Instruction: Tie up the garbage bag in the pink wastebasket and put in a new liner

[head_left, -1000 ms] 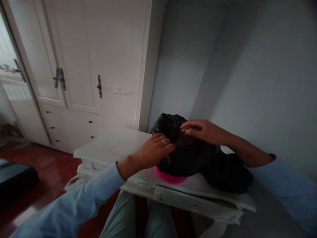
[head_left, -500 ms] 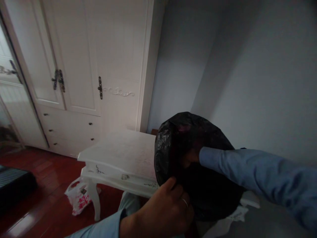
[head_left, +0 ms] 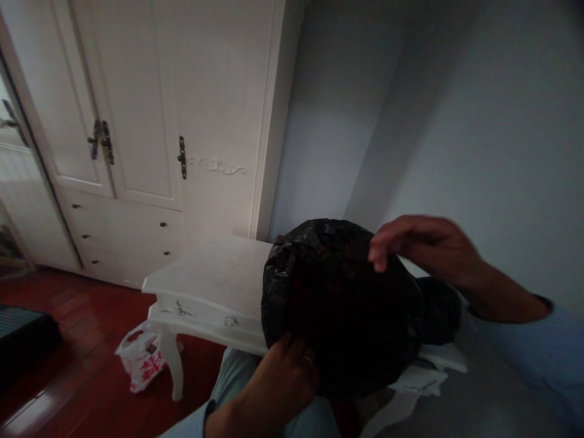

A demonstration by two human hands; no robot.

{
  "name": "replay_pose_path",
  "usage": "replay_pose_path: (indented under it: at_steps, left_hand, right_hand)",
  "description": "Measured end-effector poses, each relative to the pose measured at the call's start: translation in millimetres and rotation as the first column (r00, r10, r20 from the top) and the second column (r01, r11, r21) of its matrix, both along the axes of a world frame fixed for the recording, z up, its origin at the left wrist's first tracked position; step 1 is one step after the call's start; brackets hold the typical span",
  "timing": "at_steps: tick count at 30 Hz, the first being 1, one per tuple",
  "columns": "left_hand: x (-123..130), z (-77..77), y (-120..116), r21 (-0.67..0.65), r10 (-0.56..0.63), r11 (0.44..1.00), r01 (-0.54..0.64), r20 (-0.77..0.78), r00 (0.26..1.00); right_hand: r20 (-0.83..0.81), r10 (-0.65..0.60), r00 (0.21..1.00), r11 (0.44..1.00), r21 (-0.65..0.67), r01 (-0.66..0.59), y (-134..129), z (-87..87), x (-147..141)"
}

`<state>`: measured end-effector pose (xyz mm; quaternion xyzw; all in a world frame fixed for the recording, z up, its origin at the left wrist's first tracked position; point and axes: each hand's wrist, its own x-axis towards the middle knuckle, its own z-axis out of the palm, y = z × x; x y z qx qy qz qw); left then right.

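A black plastic garbage bag is held with its round mouth spread wide and facing me; its inside is too dark to make out. My left hand, with a ring on one finger, is closed on the near left edge of the mouth. Above the upper right rim is my right hand, its fingers bent down and the fingertips at the edge of the opening. Nothing shows in its grasp, and I cannot tell whether it touches the plastic. More black plastic bunches out below my right wrist.
Behind the bag stands a white table with curved legs. A white wardrobe lines the back, beside a grey wall. On the red floor are a white and red plastic bag and a dark, flat-topped object.
My right hand has come out of the bag and moved up to its upper right rim. The bag and my left hand have shifted slightly left.
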<state>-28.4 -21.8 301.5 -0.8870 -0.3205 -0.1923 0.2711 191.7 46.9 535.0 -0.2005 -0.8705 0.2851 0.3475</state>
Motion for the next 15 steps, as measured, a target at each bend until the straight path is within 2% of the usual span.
replay_pose_path:
  at_steps: [2,3,5,6,8,11,13,15]
  left_hand:
    - [0.4,-3.1,-5.1,-0.038,0.009,0.999,-0.008,0.026,1.0]
    - [0.5,-2.8,-7.7,-0.064,0.015,0.998,-0.014,0.025,1.0]
    - [0.2,-0.8,-12.1,-0.118,0.021,0.993,-0.021,0.002,1.0]
    - [-0.2,-0.1,-13.5,-0.143,0.029,0.989,-0.031,-0.016,0.999]
    - [-1.5,-1.5,-15.0,-0.18,0.04,0.982,-0.049,-0.05,0.998]
    - [-4.5,-9.3,-16.5,-0.208,0.054,0.976,-0.067,-0.071,0.996]
    - [-6.7,-14.3,-18.1,-0.216,0.054,0.974,-0.071,-0.084,0.995]
    - [-8.5,-16.7,-19.9,-0.221,0.058,0.972,-0.08,-0.106,0.993]
  right_hand:
    - [-0.274,-0.181,0.945,0.969,0.117,0.219,6.2,8.1,11.9]
    - [-0.309,-0.259,0.915,0.942,0.128,0.31,13.5,6.8,15.1]
    - [-0.206,-0.385,0.9,0.911,0.073,0.406,30.9,-3.9,17.0]
    - [-0.105,-0.415,0.904,0.909,0.01,0.418,38.6,-11.6,16.6]
    - [0.096,-0.386,0.917,0.901,-0.174,0.398,48.5,-26.8,15.1]
    - [0.212,-0.29,0.933,0.858,-0.375,0.352,48.3,-40.0,14.3]
    - [0.184,-0.273,0.944,0.875,-0.361,0.323,43.7,-42.2,14.5]
    - [0.141,-0.275,0.951,0.913,-0.273,0.304,42.0,-42.3,14.0]
